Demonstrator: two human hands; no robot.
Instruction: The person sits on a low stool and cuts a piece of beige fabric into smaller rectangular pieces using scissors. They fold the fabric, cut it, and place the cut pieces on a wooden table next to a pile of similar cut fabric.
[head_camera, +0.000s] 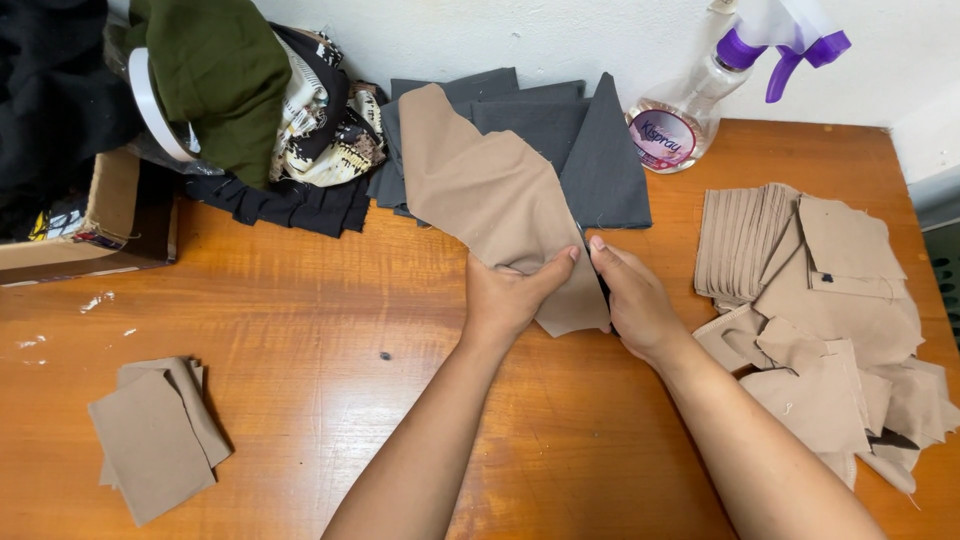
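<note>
Above the glossy orange wooden tabletop (300, 300), left hand (510, 295) and right hand (635, 300) have their fingers pinching the lower end of a soft, irregular tan fabric piece (490, 190), draped over folded grey cloth (590, 150)

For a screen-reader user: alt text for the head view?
Both hands, left hand and right hand, hold a tan fabric piece over an orange wooden table, with grey fabric behind and tan cut pieces at right.

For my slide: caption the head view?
Both hands, left and right, hold tan cloth over a wooden table.
</note>
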